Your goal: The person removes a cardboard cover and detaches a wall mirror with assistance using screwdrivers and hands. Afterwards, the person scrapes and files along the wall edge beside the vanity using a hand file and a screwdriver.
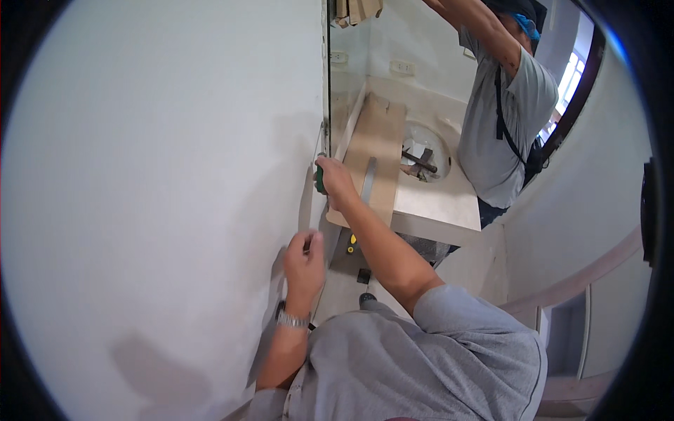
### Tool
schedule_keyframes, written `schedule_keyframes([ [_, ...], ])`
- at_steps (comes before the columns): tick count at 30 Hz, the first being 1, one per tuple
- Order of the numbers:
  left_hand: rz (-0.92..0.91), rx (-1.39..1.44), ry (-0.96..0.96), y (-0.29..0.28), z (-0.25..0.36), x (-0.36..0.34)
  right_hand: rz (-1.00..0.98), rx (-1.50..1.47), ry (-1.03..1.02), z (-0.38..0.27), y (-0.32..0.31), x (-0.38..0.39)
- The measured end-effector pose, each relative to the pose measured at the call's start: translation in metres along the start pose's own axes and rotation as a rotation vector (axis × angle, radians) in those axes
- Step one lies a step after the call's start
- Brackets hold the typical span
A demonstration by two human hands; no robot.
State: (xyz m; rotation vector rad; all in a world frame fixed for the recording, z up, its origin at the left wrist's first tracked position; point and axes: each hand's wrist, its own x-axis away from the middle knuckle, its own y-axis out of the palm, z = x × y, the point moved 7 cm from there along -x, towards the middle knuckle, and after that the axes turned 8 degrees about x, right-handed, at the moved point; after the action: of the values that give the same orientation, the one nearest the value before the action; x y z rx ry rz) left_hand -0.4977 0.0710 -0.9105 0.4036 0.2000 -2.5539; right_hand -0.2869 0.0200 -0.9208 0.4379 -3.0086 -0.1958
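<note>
I log a green handle (319, 179) in the closed fingers of the right hand (336, 182), beside the wall (175, 175). Left hand (303, 270) lower, half-curled; I cannot tell whether it holds anything. Sink (440, 143) beyond, rightward: hammer (423, 162) inside.

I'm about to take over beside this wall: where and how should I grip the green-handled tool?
Probably best to grip the green-handled tool by its handle, coming from the right: the white wall lies close on its left, and the right hand wraps it from the right. Its working end is too unclear to judge.
</note>
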Motion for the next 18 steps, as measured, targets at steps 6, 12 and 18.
schedule_keyframes([
  [6, 0.008, 0.619, -0.469, 0.067, -0.072, -0.064, -0.012, 0.102, 0.070, 0.029, -0.013, -0.023],
  [12, 0.104, 0.550, -0.356, 0.078, -0.083, -0.096, -0.097, 0.129, 0.206, 0.024, -0.019, -0.011],
  [18, 0.217, -0.033, -0.054, 0.067, -0.056, -0.108, -0.069, 0.052, -0.068, 0.008, -0.022, -0.038],
])
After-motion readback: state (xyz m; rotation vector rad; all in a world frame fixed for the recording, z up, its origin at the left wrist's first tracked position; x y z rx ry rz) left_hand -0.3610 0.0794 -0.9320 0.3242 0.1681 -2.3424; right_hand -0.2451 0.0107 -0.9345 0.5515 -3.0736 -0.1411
